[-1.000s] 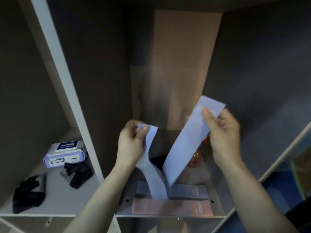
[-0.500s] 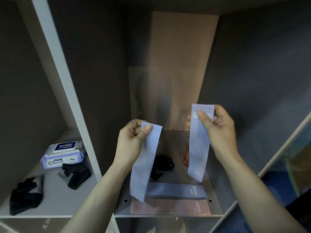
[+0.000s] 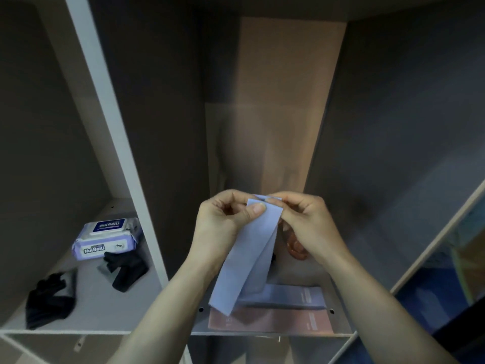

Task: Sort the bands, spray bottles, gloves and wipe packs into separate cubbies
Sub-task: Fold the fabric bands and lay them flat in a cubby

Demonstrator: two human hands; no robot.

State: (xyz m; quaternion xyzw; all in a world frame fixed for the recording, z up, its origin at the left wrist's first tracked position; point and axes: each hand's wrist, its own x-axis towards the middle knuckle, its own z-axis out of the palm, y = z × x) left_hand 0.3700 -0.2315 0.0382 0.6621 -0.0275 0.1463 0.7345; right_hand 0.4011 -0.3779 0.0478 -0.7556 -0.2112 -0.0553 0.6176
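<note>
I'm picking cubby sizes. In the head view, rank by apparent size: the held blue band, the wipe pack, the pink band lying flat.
1. Pink band, though partly covered.
2. Held blue band; it is folded and nearer the camera, so 1 and 2 are uncertain.
3. Wipe pack, clearly smallest.

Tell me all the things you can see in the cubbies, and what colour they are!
wipe pack: 1, white and purple, back of the left cubby shelf.
gloves: 2, black, left cubby shelf, one just in front of the wipe pack, one nearer the front edge.
held band: 1, pale blue, folded, hanging above the middle cubby shelf.
flat bands: 2, one blue-grey, one pink, front of the middle cubby shelf.
reddish object: 1, mostly hidden behind the right hand, cannot tell what it is.
left hand: pinching the held band's top.
right hand: pinching the same top edge.
</note>
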